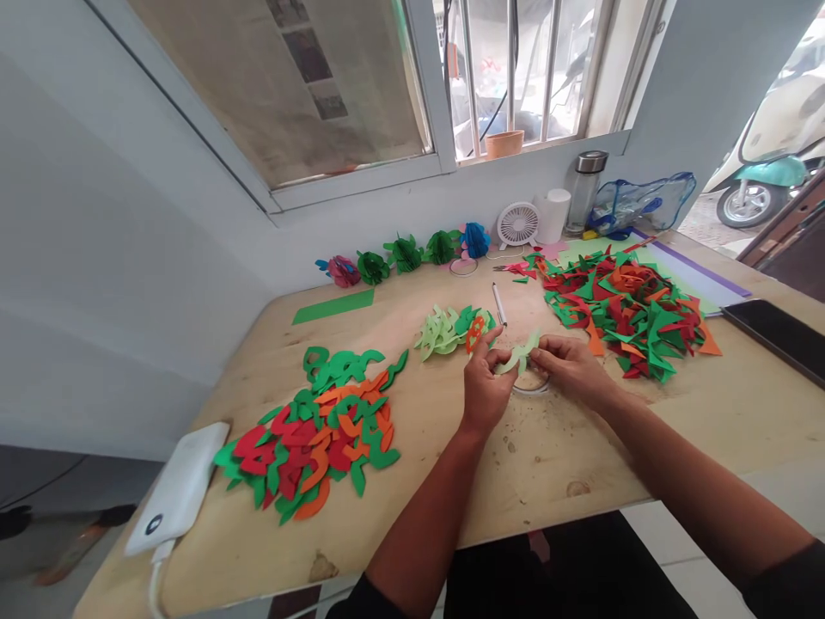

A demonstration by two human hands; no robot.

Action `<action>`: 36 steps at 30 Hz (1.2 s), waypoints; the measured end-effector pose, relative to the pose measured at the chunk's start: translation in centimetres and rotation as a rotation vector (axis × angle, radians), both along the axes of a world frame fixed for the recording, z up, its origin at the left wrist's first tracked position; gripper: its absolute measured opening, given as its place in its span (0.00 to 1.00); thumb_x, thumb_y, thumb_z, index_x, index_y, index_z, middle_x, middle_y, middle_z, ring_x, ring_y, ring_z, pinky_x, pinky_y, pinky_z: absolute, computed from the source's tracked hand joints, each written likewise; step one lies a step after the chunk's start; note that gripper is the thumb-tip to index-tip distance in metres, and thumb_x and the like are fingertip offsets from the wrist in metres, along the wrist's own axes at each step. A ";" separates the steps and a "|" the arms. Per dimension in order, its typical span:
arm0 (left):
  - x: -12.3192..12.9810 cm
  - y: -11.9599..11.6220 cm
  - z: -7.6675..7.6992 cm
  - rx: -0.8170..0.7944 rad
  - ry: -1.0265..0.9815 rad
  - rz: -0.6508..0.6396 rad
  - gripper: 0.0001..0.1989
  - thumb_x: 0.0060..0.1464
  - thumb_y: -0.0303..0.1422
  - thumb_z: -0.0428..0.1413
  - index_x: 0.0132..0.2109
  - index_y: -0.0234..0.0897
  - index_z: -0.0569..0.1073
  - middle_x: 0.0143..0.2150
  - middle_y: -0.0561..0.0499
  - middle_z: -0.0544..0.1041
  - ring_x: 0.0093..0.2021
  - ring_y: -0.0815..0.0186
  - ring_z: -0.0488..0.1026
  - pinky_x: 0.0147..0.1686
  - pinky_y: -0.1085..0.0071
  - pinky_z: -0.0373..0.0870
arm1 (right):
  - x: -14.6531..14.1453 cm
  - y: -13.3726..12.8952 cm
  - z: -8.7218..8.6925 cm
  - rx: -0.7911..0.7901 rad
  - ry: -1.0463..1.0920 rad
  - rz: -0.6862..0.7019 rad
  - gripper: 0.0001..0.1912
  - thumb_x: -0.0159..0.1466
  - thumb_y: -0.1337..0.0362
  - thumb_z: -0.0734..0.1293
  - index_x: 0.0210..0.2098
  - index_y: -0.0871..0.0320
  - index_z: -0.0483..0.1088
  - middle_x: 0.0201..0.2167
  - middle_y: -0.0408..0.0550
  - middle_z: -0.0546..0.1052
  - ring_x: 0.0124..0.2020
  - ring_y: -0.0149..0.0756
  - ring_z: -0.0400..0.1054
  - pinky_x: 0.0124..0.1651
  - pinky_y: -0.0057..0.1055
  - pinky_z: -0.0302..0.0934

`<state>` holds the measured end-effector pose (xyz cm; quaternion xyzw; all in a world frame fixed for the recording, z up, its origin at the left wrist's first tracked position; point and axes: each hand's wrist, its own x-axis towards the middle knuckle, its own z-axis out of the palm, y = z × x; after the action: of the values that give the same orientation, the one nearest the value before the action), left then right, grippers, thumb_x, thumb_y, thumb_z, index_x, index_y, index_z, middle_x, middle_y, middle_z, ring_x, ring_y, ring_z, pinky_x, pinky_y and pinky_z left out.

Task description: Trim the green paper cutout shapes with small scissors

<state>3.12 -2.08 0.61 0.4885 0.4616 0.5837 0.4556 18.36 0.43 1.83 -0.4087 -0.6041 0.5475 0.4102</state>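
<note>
Both my hands grip one light green paper cutout (523,352) above the wooden table. My left hand (488,378) pinches its left end, and my right hand (567,365) has its right side between the fingertips. Below them lies a white ring of tape (532,387), partly hidden. Just beyond my left hand are a small heap of pale green cutouts (440,332) and an orange patterned piece (475,332). A white pen (498,303) points away from me behind the hands.
Curved cutouts in green, red and orange (322,430) are heaped at left. Pointed scraps (635,309) pile up at right beside a phone (783,335). Paper honeycomb figures (406,254), a fan (518,224) and a glass bottle (585,193) line the wall. A power bank (180,486) sits at the left edge.
</note>
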 end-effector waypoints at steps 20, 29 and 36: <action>0.0 0.3 -0.4 -0.010 -0.086 -0.064 0.29 0.46 0.27 0.58 0.57 0.35 0.63 0.26 0.56 0.73 0.28 0.73 0.69 0.34 0.76 0.64 | 0.3 -0.1 0.5 -0.082 0.081 0.049 0.09 0.54 0.59 0.66 0.28 0.59 0.70 0.25 0.43 0.70 0.27 0.29 0.59 0.29 0.27 0.52; 0.2 0.1 0.3 -0.086 -0.119 -0.106 0.28 0.46 0.29 0.59 0.56 0.33 0.64 0.25 0.56 0.73 0.24 0.73 0.68 0.28 0.76 0.66 | 0.3 0.3 0.0 -0.116 0.076 -0.075 0.17 0.55 0.52 0.68 0.21 0.59 0.66 0.19 0.40 0.66 0.20 0.25 0.53 0.23 0.25 0.48; -0.4 0.4 0.1 -0.048 -0.126 -0.102 0.28 0.45 0.31 0.60 0.55 0.36 0.64 0.30 0.53 0.74 0.26 0.71 0.71 0.29 0.74 0.69 | 0.9 0.8 -0.2 -0.090 0.137 -0.205 0.17 0.52 0.51 0.70 0.21 0.59 0.67 0.18 0.41 0.68 0.20 0.25 0.57 0.23 0.25 0.52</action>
<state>2.75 -1.65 0.67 0.4626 0.4202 0.5781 0.5246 19.22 1.21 1.61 -0.4480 -0.5047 0.5557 0.4855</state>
